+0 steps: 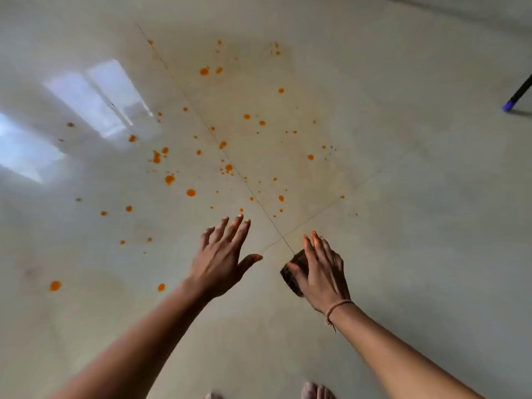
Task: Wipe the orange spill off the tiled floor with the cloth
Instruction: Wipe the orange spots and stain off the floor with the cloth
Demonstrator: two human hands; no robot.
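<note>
Orange droplets of the spill (191, 192) are scattered over the glossy cream tiled floor (403, 197), mostly ahead and to the left of my hands, with a faint yellowish smear around them. My right hand (319, 272) presses flat on a small dark brown cloth (293, 279), which shows only at the hand's left edge, just below where the tile joints cross. My left hand (223, 254) hovers with fingers spread and nothing in it, left of the cloth. Fingertips of both hands look orange-stained.
A dark furniture leg with a purple foot (509, 105) stands at the far right. Window light reflects brightly on the floor at the left (95, 96). My toes (316, 391) show at the bottom edge.
</note>
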